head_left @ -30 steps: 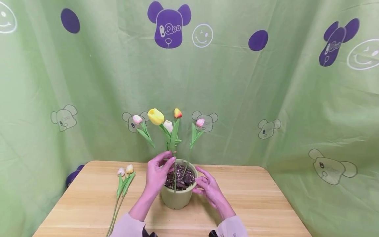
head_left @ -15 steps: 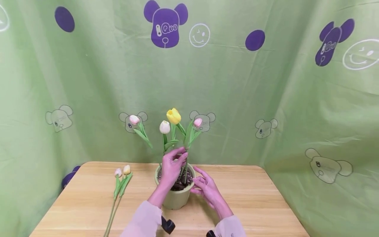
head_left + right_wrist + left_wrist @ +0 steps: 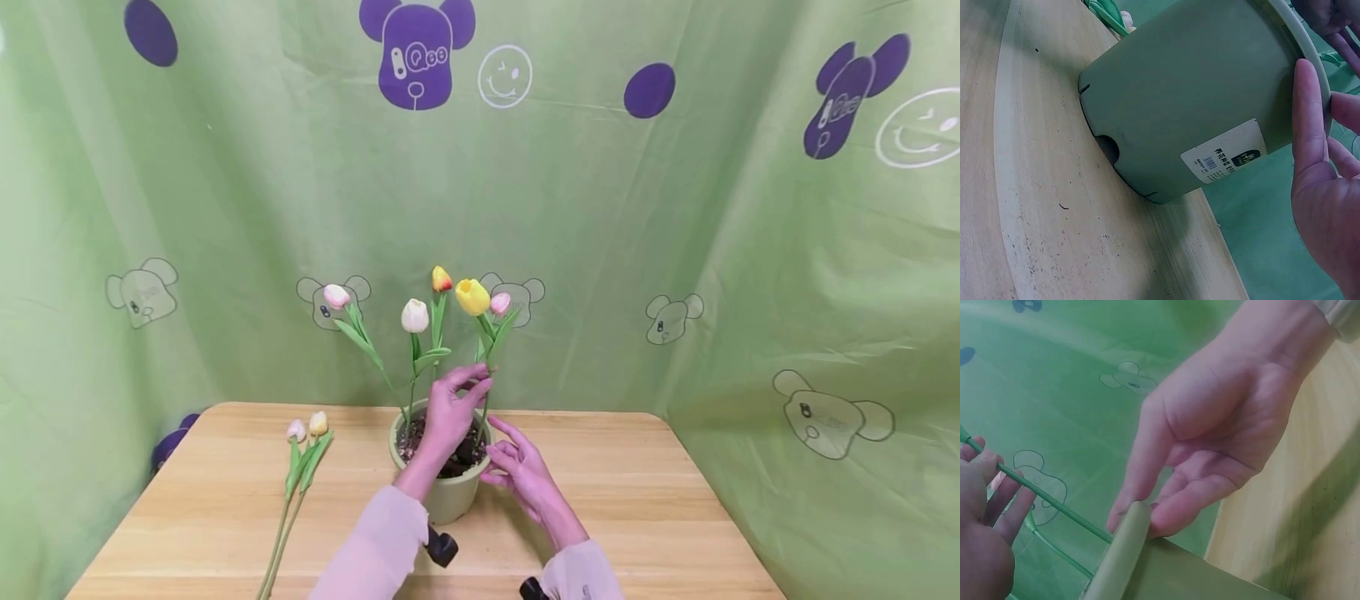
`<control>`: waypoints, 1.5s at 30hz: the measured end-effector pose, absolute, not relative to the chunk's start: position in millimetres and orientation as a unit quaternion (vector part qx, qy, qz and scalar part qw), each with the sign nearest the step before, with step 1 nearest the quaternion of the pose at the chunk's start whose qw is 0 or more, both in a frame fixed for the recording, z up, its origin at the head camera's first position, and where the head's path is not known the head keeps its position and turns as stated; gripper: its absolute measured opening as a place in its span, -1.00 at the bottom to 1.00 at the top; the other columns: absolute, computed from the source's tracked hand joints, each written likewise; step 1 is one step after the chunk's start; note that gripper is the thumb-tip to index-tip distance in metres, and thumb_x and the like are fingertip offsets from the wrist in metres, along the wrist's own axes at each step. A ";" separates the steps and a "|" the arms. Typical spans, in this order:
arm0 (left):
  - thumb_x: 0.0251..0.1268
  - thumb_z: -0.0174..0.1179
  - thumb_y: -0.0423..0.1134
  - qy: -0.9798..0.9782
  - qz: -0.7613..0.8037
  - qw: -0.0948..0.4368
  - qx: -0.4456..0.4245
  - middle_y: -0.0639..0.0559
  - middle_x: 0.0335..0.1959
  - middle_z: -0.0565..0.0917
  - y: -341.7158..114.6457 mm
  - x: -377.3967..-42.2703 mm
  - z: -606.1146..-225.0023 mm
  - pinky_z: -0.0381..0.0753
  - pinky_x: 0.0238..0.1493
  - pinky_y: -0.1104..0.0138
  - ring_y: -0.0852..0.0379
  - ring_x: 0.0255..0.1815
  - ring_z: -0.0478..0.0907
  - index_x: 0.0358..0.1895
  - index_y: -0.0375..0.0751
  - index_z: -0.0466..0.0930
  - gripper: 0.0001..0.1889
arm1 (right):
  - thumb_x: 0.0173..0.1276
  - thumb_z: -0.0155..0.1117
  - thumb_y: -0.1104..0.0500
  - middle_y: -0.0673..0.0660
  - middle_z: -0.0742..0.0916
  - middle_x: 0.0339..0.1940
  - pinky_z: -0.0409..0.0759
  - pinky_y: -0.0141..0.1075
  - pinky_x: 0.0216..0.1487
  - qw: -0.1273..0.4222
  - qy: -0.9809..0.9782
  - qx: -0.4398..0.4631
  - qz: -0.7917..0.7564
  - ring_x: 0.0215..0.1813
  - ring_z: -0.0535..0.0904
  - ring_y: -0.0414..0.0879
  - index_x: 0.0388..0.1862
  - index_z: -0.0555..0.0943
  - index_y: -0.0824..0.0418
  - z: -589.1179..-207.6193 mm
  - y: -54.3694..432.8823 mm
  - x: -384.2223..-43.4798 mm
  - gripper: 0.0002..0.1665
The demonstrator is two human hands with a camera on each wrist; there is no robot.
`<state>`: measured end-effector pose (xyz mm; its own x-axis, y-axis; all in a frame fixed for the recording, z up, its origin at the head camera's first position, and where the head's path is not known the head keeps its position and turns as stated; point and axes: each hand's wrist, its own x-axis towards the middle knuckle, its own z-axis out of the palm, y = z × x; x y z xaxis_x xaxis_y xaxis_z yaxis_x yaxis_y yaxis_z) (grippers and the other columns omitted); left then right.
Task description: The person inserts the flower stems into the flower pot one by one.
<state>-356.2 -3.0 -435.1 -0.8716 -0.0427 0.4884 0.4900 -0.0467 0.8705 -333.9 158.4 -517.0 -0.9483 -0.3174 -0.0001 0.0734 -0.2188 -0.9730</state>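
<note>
My left hand (image 3: pixel 450 412) pinches the green stem (image 3: pixel 1054 503) of a yellow tulip (image 3: pixel 472 297) that stands over the right side of the pot. The stem runs down to the soil beside a pink tulip (image 3: pixel 500 303). The light green flowerpot (image 3: pixel 1179 94) is pinched at its right rim by the thumb and fingers of my right hand (image 3: pixel 525 475). Also in the pot are a white tulip (image 3: pixel 415 317), a red-and-yellow tulip (image 3: pixel 441 279) and, leaning left, a pale pink one (image 3: pixel 337 296). My left forearm covers part of the dark soil (image 3: pixel 467 458).
On the wooden table (image 3: pixel 645 500), left of the pot, lie two loose tulips, one pale pink (image 3: pixel 296 431) and one pale yellow (image 3: pixel 318 423). Dark crumbs are scattered near the pot base. A green printed curtain (image 3: pixel 577 208) surrounds the table. A white label (image 3: pixel 1225 152) sticks to the pot.
My left hand has carried the yellow tulip rightward across the pot, from left of the red-and-yellow tulip to beside the right pink one. My right hand stays at the rim.
</note>
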 end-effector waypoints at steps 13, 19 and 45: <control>0.37 0.33 -0.33 -0.708 -0.666 0.160 -0.174 -0.17 -0.02 0.74 -9.3 -358.7 -445.1 0.81 -0.15 0.31 -0.13 -0.15 0.71 0.21 -0.26 0.68 -0.64 | 0.53 0.22 0.30 0.01 0.64 -0.18 0.79 -0.33 -0.08 0.125 0.609 -0.103 -0.777 -0.26 0.69 -0.17 0.69 0.10 0.16 -516.6 156.1 -334.7 -0.15; 0.40 0.31 -0.32 -0.742 -0.621 0.147 -0.205 -0.13 -0.08 0.76 -10.4 -355.7 -458.7 0.77 -0.21 0.42 0.02 -0.23 0.73 0.19 -0.24 0.70 -0.66 | 0.53 0.21 0.31 0.00 0.60 -0.17 0.79 -0.33 -0.08 0.124 0.616 -0.094 -0.772 -0.24 0.66 -0.19 0.69 0.09 0.17 -518.8 156.2 -333.5 -0.15; 0.40 0.30 -0.37 -0.800 -0.511 0.187 -0.252 -0.12 -0.05 0.77 -21.7 -350.0 -456.3 0.71 -0.09 0.37 0.05 -0.07 0.70 0.06 -0.14 0.71 -0.77 | 0.53 0.20 0.32 0.01 0.61 -0.18 0.79 -0.33 -0.08 0.118 0.603 -0.103 -0.782 -0.24 0.65 -0.20 0.67 0.12 0.18 -521.6 158.2 -334.3 -0.18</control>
